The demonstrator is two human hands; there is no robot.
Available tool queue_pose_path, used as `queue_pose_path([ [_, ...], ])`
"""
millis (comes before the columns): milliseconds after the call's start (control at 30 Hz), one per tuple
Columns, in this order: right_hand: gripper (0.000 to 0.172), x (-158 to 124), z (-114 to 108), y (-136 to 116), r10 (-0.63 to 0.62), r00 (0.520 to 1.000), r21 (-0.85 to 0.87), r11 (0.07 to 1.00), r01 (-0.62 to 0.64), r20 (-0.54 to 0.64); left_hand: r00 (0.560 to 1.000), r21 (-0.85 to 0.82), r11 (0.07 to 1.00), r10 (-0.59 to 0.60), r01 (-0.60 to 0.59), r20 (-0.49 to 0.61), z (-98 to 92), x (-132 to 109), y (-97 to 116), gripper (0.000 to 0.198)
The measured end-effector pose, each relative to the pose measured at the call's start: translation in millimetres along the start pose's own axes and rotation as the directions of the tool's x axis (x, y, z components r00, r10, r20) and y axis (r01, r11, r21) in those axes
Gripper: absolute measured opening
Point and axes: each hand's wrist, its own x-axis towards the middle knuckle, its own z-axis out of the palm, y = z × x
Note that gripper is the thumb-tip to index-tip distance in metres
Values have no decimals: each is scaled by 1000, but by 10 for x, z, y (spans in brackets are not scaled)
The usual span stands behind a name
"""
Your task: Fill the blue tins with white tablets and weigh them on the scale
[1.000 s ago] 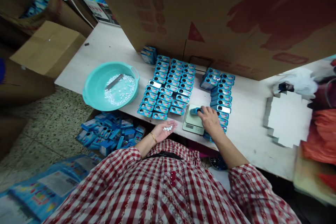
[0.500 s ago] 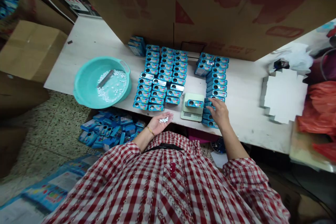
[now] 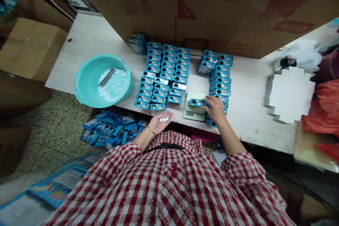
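Palm up at the table's front edge, my left hand (image 3: 159,123) cradles several small white pellets (image 3: 164,119), its fingers stretched to the right. A small blue box (image 3: 195,102) with a dark round hole in its top stands on a pale green kitchen scale (image 3: 194,115). At the right end of that box, my right hand (image 3: 215,108) has its thumb and fingers around it. Beneath and behind this hand runs a row of similar blue boxes (image 3: 221,81), partly hidden by it.
Left of the scale stand several columns of blue boxes (image 3: 160,91). A turquoise basin (image 3: 84,90) holds white pellets and a grey bar. Behind rises a large cardboard carton (image 3: 159,10). Flattened white card (image 3: 291,93) lies right; blue boxes (image 3: 113,129) are heaped below the table's front edge.
My right hand has moved left from the row of boxes to the box on the scale and closed on its end. My left hand still holds the pellets, nearly unmoved.
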Motion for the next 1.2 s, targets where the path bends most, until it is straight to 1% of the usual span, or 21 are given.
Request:
queue_pose_path([
  [133,19,-3,-4,-68,2,1000,7,1000,-2,9,1000,9,1000,-7,7,-5,24,-6,-6,26],
  [233,21,30,25,-157,10,1000,3,1000,-10,26,1000,28,999,-25,24,12,102,2,-22,26],
  [300,21,75,48,-231,14,999,-7,1000,-14,43,998,44,998,-40,38,42,206,16,-31,24],
  [367,21,120,52,-317,18,998,-22,1000,-17,52,996,61,997,-47,43,70,350,38,-34,22],
  [467,22,147,10,-500,25,999,-16,1000,-24,30,993,56,997,-56,51,105,588,78,-33,21],
  [533,23,125,-26,-676,-11,1000,49,999,10,22,987,35,997,-74,70,144,723,103,-43,25],
  [600,26,88,-36,-870,-92,994,124,989,85,51,980,20,995,-97,95,172,820,118,-67,30],
  [667,31,62,-8,-1027,-155,982,142,980,139,109,983,8,995,-99,99,156,882,124,-98,31],
  [733,33,65,45,-1094,-178,970,121,980,159,167,987,6,996,-93,93,131,917,124,-125,30],
  [833,29,124,102,-1020,-186,962,146,977,158,199,990,11,997,-73,72,120,951,138,-145,27],
  [933,27,210,82,-856,-171,970,223,966,131,173,992,4,998,-56,56,111,990,178,-154,23],
  [1000,26,261,45,-751,-148,979,277,955,104,141,995,9,1000,-19,18,100,1026,212,-158,21],
  [1100,22,297,14,-611,-87,992,333,942,51,92,994,90,994,55,-64,95,1082,257,-167,17],
  [1200,18,277,40,-493,-32,997,351,937,6,69,988,210,971,92,-116,122,1110,298,-184,16],
])
